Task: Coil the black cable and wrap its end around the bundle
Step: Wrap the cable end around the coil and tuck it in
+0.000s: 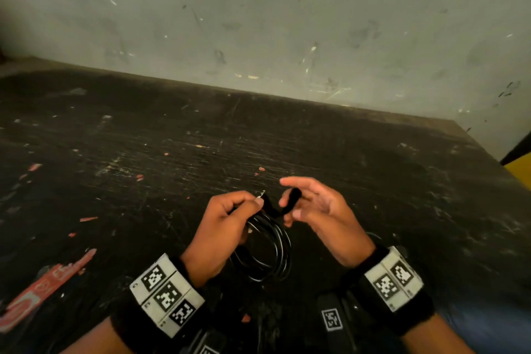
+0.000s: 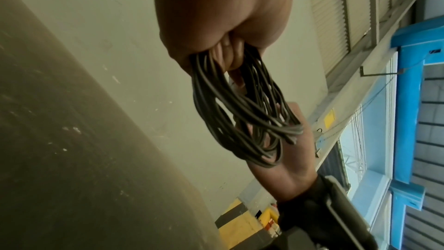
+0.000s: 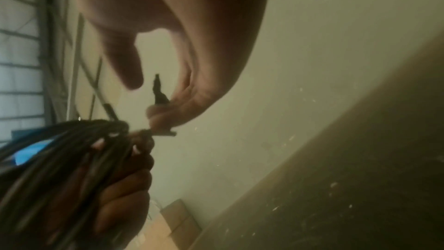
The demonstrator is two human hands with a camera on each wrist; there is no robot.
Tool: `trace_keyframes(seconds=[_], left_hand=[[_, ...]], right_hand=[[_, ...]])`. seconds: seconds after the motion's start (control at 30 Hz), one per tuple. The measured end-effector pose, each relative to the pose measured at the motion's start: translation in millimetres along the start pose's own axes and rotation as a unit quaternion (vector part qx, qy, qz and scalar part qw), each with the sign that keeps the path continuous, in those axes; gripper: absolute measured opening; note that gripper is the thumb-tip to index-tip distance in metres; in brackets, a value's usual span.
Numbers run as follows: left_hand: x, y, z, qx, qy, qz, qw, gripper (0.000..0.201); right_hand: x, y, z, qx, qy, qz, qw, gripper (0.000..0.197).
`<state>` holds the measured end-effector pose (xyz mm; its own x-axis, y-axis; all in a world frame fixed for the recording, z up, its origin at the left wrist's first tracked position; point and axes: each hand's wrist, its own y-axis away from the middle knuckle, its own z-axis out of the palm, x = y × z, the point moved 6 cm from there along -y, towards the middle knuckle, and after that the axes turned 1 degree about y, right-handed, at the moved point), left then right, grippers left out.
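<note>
- I see the black cable (image 1: 267, 250) coiled into a bundle, hanging in the air above the table (image 1: 143, 152).
- My left hand (image 1: 221, 230) grips the bundle's top, fingers curled round the strands.
- The loose black end (image 1: 287, 204) runs rightward from the bundle; my right hand (image 1: 319, 215), nearer it, pinches it, other fingers spread.

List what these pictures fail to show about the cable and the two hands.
- Left hand fingertips: head view, hidden behind the cable bundle.
- Right hand grip on the black strap: right wrist view blurred.
- Cable's end: lost among loops in the left wrist view.
</note>
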<state>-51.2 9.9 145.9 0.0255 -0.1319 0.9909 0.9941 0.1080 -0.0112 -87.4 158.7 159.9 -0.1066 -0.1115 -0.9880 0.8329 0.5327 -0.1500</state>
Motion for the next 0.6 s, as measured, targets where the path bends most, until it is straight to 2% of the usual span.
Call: trace_keyframes(seconds=[0.1, 0.17, 0.23, 0.33, 0.43, 0.47, 0.5, 0.6], left_hand=[[11.3, 4.7, 4.7, 0.004, 0.026, -0.008, 1.000, 0.031], [18.7, 5.7, 8.5, 0.000, 0.044, -0.011, 0.999, 0.029], [25.3, 6.4, 13.5, -0.010, 0.055, -0.016, 0.998, 0.028], [33.9, 7.2, 17.9, -0.004, 0.054, -0.002, 0.999, 0.029], [35.7, 2.0, 10.1, 0.055, -0.008, 0.038, 0.998, 0.029], [34.7, -1.4, 5.8, 0.079, -0.025, 0.046, 0.996, 0.029], [33.7, -4.6, 2.4, 0.100, -0.036, 0.050, 0.993, 0.029], [35.0, -12.2, -2.8, 0.150, -0.049, 0.066, 0.985, 0.024]], right_hand=[[-6.8, 3.0, -1.7, -0.047, 0.061, -0.027, 0.997, 0.032], [-17.1, 3.4, -1.2, -0.050, 0.121, -0.076, 0.988, 0.022], [-25.5, 4.0, -1.0, -0.046, 0.150, -0.094, 0.983, 0.016], [-41.2, 3.1, -8.0, 0.015, 0.167, -0.116, 0.979, 0.014], [-65.7, 6.6, -21.4, 0.115, 0.111, -0.148, 0.976, 0.015], [-75.1, 9.4, -22.2, 0.126, 0.102, -0.149, 0.975, 0.014], [-82.1, 12.3, -18.9, 0.115, 0.107, -0.135, 0.978, 0.014], [-81.8, 15.4, 9.2, 0.010, 0.176, -0.049, 0.983, 0.014]])
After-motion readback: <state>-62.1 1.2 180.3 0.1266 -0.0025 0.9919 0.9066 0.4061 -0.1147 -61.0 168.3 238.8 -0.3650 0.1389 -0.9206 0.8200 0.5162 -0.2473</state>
